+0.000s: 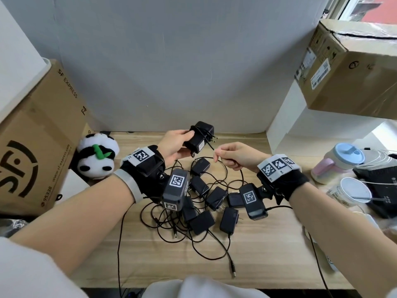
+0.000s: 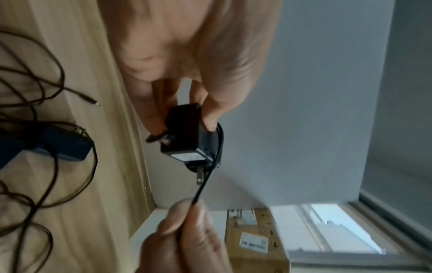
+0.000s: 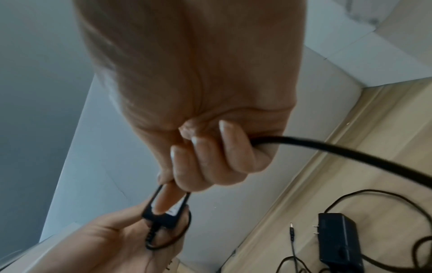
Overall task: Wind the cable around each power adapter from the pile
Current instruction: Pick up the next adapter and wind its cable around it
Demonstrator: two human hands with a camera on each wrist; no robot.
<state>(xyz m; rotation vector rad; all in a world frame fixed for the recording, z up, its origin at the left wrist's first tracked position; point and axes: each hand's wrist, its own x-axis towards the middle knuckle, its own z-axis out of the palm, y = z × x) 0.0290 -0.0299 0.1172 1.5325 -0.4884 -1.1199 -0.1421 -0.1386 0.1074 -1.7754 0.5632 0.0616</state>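
My left hand (image 1: 175, 145) grips a black power adapter (image 1: 198, 137) above the wooden table, plug prongs pointing right. A few turns of its thin black cable (image 2: 219, 146) lie round the body. My right hand (image 1: 233, 155) pinches the same cable (image 1: 211, 146) just right of the adapter, and the slack runs out of the fist (image 3: 327, 147) toward the table. Below both hands lies the pile of black adapters (image 1: 206, 198) with tangled cables. In the left wrist view my fingers (image 2: 210, 112) clamp the adapter (image 2: 187, 133), and the right hand (image 2: 184, 236) holds the cable taut below it.
An SF Express carton (image 1: 40, 136) and a panda plush (image 1: 97, 155) stand at the left. Another carton (image 1: 352, 67) sits on a white shelf at the right. Cups (image 1: 341, 162) and a dark device crowd the right table edge. A loose barrel plug (image 1: 233, 271) lies near the front.
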